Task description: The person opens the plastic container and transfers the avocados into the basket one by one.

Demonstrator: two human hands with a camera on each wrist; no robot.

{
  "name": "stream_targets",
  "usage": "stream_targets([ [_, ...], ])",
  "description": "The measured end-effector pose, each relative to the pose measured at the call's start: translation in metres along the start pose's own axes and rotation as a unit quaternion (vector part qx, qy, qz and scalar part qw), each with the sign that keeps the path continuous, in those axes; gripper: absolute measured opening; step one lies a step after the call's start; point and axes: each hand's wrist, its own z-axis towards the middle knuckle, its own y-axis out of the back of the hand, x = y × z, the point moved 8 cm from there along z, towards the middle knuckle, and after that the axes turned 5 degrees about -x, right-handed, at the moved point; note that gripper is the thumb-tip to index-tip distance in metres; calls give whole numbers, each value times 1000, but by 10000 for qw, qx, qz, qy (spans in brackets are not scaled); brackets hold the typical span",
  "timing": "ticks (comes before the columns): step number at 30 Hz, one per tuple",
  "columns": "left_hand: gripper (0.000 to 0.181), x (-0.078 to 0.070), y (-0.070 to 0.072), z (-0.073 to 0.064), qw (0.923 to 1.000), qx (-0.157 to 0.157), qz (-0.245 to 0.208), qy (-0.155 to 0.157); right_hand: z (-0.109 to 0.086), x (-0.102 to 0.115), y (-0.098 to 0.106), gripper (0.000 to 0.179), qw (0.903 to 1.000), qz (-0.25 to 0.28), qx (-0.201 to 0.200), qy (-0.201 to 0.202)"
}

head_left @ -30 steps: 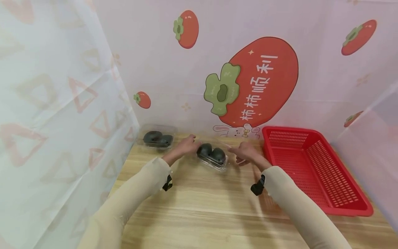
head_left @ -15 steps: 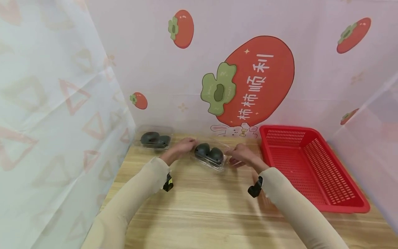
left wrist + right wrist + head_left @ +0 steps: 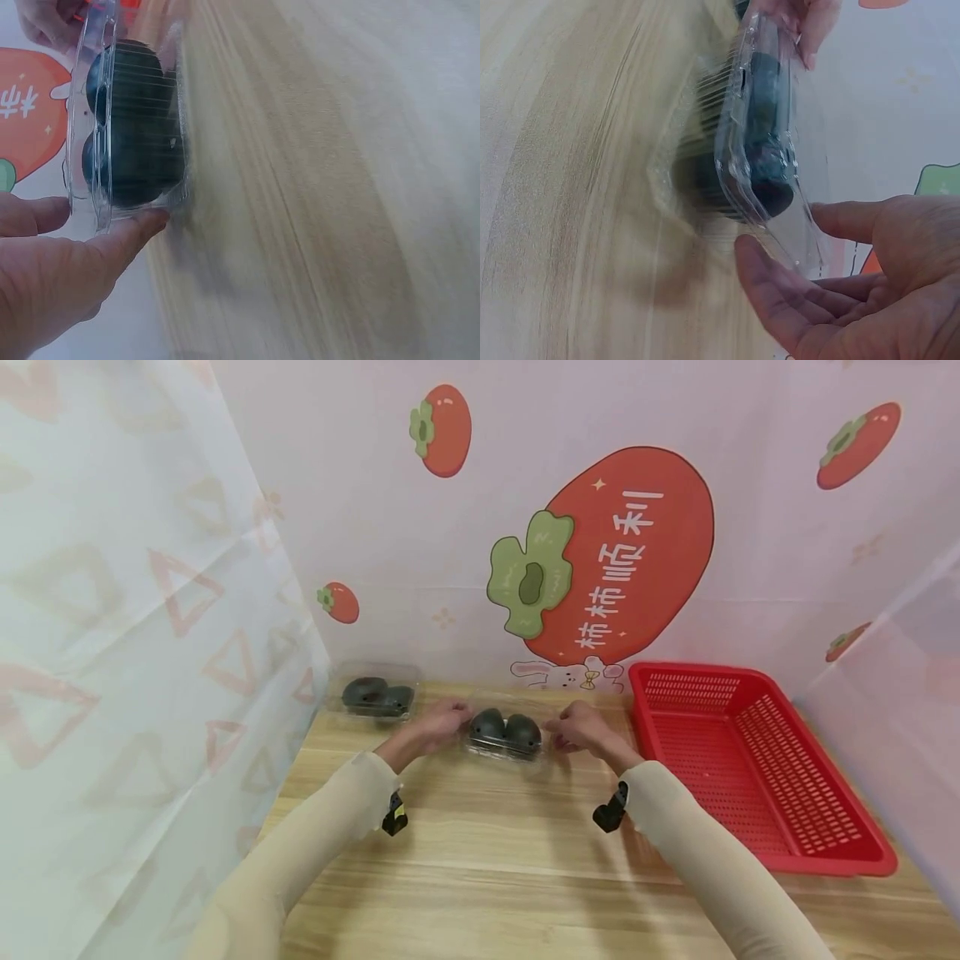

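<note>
A clear plastic clamshell box [image 3: 501, 752] with two dark green avocados [image 3: 523, 733] in it lies on the wooden table, between my hands. My left hand [image 3: 441, 725] pinches the left end of the box; in the left wrist view the thumb and a finger sit on either side of its rim [image 3: 103, 45]. At the other end, my right hand [image 3: 583, 728] holds the corner, its thumb and fingertips at the rim in the right wrist view. Ribbed plastic covers part of the avocados in both wrist views.
Another clear box [image 3: 337, 702] with two dark avocados [image 3: 365, 692] stands at the back left. To the right is a red slatted basket [image 3: 750, 760]. White printed sheets form the back wall [image 3: 390, 527] and both sides.
The box has turned from slanted to nearly square with the back wall. My left fingers have come down onto its end, and the right fingers have closed in on the other end.
</note>
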Motion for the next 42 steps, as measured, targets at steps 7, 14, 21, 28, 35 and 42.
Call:
stream_targets([
  [7, 36, 3, 1, -9, 9998, 180, -60, 8, 7, 1, -1, 32, 9996, -162, -172, 148],
  [14, 25, 3, 2, -15, 9994, 294, -157, -105, 10, 0, -3, 34, 9998, 53, -155, 108],
  [21, 46, 4, 3, -18, 9995, 289, -118, 42, 11, -5, -5, 33, 9993, 207, -292, 122],
  [28, 58, 6, 4, -18, 9999, 143, 31, 65, 8, -7, -5, 35, 9988, 298, -361, 105],
  [35, 70, -1, 9, -21, 9918, -386, 1170, -348, 4, -9, -6, 37, 9974, 603, -385, 64],
  [42, 70, -20, 7, -22, 9700, -741, 2129, -908, -2, -10, -4, 43, 9961, 712, -523, 64],
])
